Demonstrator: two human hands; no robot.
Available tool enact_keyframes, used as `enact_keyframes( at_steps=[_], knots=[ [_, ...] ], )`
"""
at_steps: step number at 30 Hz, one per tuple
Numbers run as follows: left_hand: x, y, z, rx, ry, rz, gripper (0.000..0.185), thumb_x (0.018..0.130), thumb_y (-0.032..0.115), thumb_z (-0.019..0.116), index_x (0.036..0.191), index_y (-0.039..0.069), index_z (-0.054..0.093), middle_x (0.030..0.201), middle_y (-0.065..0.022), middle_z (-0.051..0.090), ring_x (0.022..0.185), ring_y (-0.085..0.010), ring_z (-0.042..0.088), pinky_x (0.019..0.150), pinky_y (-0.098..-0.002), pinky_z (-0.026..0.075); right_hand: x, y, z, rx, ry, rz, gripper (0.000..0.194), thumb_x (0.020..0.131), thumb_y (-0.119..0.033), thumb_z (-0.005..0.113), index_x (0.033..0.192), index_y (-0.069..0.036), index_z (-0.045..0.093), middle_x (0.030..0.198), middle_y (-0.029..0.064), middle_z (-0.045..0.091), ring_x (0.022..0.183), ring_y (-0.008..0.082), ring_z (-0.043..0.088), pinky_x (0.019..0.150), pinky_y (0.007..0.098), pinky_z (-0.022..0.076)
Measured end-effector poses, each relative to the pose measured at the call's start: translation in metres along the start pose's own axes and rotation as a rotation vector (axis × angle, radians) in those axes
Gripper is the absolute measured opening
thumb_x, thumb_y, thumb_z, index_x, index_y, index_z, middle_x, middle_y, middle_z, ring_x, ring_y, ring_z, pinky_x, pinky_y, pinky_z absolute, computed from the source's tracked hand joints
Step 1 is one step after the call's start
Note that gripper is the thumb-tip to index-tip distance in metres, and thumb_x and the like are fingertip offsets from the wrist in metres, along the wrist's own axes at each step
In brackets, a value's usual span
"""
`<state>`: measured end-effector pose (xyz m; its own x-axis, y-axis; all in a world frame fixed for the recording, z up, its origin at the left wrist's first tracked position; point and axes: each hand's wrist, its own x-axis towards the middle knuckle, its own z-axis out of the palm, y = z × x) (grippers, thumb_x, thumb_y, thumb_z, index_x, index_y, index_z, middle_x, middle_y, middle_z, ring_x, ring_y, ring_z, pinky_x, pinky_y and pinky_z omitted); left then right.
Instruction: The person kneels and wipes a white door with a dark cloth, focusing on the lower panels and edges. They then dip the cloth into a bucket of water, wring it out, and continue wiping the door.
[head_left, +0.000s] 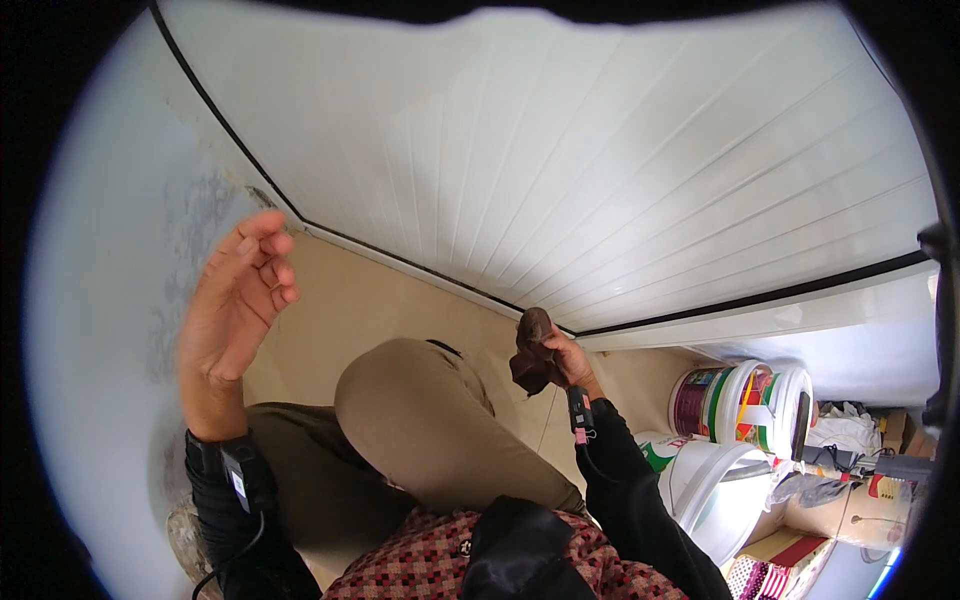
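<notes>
My left hand (238, 304) is raised near the pale wall (112, 247) on the left, palm turned inward and fingers loosely curled. Nothing is in it. A crumpled dark brown cloth (534, 351) is gripped in my right hand (571, 358), close to the lower corner of a white ribbed panel (600, 180) that looks like a door. Part of the cloth sticks up past my fingers and the rest hangs below. Whether the cloth touches the panel, I cannot tell. Black trim (420, 264) runs along the panel's edges.
My bent knee (409, 390) in brown trousers rises between my hands. Paint-type plastic buckets (739, 409) and a white bucket (712, 487) stand to my right. Beyond them lie a white cloth bundle (844, 429), cables and a patterned box (776, 566). The floor (322, 300) is beige tile.
</notes>
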<state>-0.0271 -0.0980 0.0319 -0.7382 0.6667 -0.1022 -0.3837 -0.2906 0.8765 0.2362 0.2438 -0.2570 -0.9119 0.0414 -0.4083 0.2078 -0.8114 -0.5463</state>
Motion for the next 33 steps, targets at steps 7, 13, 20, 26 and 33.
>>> enact_keyframes(
  at_steps=[7,13,20,26,33],
  knots=[
    [0.0,-0.005,0.002,-0.009,-0.006,-0.026,0.029,0.097,0.021,0.052,0.12,0.004,0.057,0.101,-0.0032,0.062,0.079,-0.0117,0.058,0.07,-0.0274,0.049,-0.022,0.011,-0.005,0.076,0.102,0.016,0.058,0.087,-0.022,0.06,0.139,-0.007,0.041,0.126,0.0107,0.056,0.114,0.0261,0.054,0.102,0.0423,0.0416],
    [0.004,-0.009,-0.002,0.026,-0.01,-0.06,0.031,0.096,0.023,0.054,0.121,0.005,0.056,0.103,-0.0036,0.062,0.082,-0.0121,0.059,0.072,-0.0271,0.049,-0.026,0.017,0.0,0.013,0.153,-0.064,0.055,0.091,-0.025,0.06,0.14,-0.007,0.041,0.129,0.0105,0.054,0.117,0.0239,0.053,0.101,0.0408,0.0426],
    [0.033,-0.04,-0.003,0.057,-0.029,-0.262,0.04,0.094,0.023,0.057,0.13,0.006,0.051,0.115,-0.0054,0.06,0.102,-0.0177,0.059,0.084,-0.0323,0.05,0.028,-0.049,0.126,-0.268,-0.198,-0.084,0.059,0.094,-0.033,0.057,0.14,-0.002,0.035,0.135,0.0115,0.049,0.118,0.0217,0.052,0.101,0.0363,0.0438],
    [0.035,-0.063,0.009,-0.101,-0.145,-0.347,0.053,0.091,0.017,0.058,0.14,0.009,0.04,0.129,-0.0081,0.055,0.115,-0.0239,0.055,0.098,-0.0396,0.045,0.072,-0.078,0.274,-0.276,-0.46,-0.114,0.056,0.1,-0.035,0.045,0.142,-0.003,0.029,0.14,0.0153,0.044,0.123,0.0242,0.049,0.105,0.0376,0.0413],
    [0.012,-0.026,0.015,-0.524,-0.26,-0.284,0.063,0.089,0.013,0.059,0.145,0.012,0.029,0.133,-0.0103,0.049,0.119,-0.0227,0.053,0.097,-0.0408,0.047,0.078,-0.081,0.339,-0.337,-0.564,-0.281,0.048,0.101,-0.034,0.042,0.138,-0.005,0.032,0.145,0.0145,0.038,0.128,0.0232,0.045,0.107,0.0378,0.0391]
  ],
)
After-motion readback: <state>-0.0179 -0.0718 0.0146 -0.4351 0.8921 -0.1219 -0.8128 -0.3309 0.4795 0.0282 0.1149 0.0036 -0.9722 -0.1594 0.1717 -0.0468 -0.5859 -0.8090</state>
